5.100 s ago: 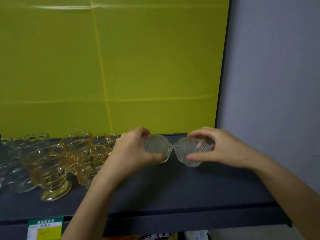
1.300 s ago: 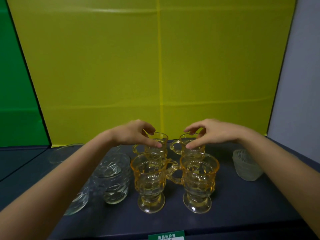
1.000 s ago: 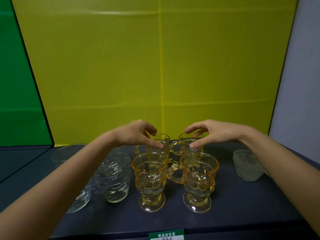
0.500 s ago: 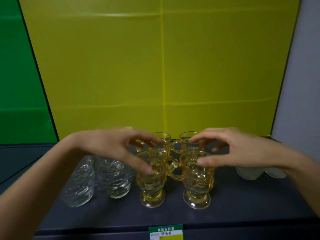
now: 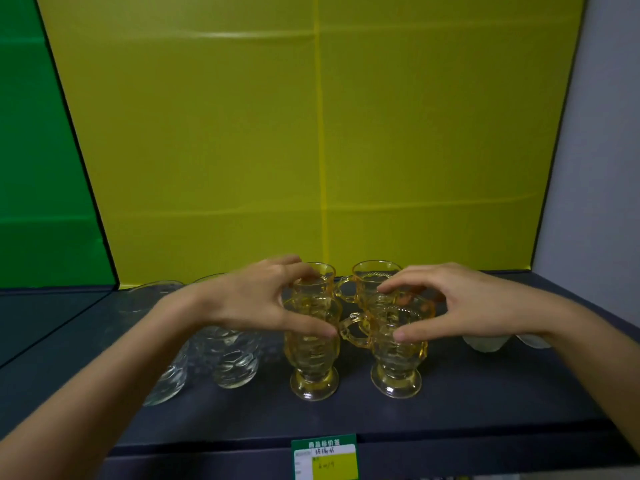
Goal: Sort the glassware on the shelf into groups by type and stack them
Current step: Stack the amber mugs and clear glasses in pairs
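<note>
Curling loosely around the two front amber footed glass mugs (image 5: pixel 313 344), both hands (image 5: pixel 258 301) risk knocking touching handles; grip unconfirmed.

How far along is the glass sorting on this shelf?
Amber mugs stand grouped mid-shelf, clear tumblers to their left, frosted cups right. The left hand and right hand are closing on the front two mugs. The mugs are not yet stacked.

The dark shelf (image 5: pixel 485 403) carries four amber footed mugs (image 5: pixel 313 372), clear dimpled glasses (image 5: pixel 235 362) and frosted bowls (image 5: pixel 485 342).
</note>
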### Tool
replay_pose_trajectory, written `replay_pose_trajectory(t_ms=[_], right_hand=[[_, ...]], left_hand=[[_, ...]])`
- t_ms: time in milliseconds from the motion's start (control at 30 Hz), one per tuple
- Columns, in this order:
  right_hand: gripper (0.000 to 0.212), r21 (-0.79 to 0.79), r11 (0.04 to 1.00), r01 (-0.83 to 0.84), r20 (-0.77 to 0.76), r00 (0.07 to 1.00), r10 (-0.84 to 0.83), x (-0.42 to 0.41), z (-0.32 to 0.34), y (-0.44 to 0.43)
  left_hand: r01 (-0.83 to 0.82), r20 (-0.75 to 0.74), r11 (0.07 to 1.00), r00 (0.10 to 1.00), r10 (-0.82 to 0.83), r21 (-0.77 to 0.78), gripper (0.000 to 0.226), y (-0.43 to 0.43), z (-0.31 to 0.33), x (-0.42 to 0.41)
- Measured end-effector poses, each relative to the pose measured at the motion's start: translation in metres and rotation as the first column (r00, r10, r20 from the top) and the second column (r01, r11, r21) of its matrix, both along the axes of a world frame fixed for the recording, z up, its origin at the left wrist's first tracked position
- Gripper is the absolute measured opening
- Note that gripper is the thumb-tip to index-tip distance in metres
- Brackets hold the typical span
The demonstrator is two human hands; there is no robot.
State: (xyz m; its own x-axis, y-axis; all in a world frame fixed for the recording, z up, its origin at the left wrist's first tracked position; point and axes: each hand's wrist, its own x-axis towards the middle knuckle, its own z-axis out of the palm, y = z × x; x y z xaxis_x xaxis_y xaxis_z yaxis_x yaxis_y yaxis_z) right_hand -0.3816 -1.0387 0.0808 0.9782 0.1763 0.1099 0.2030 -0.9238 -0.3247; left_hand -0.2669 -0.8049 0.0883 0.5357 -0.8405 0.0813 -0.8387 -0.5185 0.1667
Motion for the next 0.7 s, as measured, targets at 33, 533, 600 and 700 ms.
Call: replay_pose_trajectory(t_ms=[33, 533, 600, 700], right_hand=[[0.075, 0.016, 1.0, -0.002, -0.002, 1.0, 0.002, 0.0, 0.0, -0.001], [0.073, 0.232, 0.972, 0.036, 0.005, 0.999, -0.038, 0.003, -0.009, -0.013], [0.071, 0.254, 0.967, 0.037, 0.007, 0.999, -0.04, 0.003, -0.01, -0.012], [0.07, 0.273, 0.961, 0.034, 0.004, 0.999, -0.037, 0.005, -0.009, -0.011]], left_hand=[[0.03, -0.11, 1.0, 0.993, -0.029, 0.004, 0.087, 0.004, 0.004, 0.001], [0.006, -0.005, 0.992, 1.0, -0.007, -0.129, 0.078, -0.003, -0.001, -0.003], [0.003, -0.053, 0.995, 0.999, -0.009, -0.1, 0.075, 0.002, -0.001, 0.002], [-0.016, -0.061, 0.991, 0.998, 0.008, -0.132, 0.07, 0.005, -0.001, 0.001]])
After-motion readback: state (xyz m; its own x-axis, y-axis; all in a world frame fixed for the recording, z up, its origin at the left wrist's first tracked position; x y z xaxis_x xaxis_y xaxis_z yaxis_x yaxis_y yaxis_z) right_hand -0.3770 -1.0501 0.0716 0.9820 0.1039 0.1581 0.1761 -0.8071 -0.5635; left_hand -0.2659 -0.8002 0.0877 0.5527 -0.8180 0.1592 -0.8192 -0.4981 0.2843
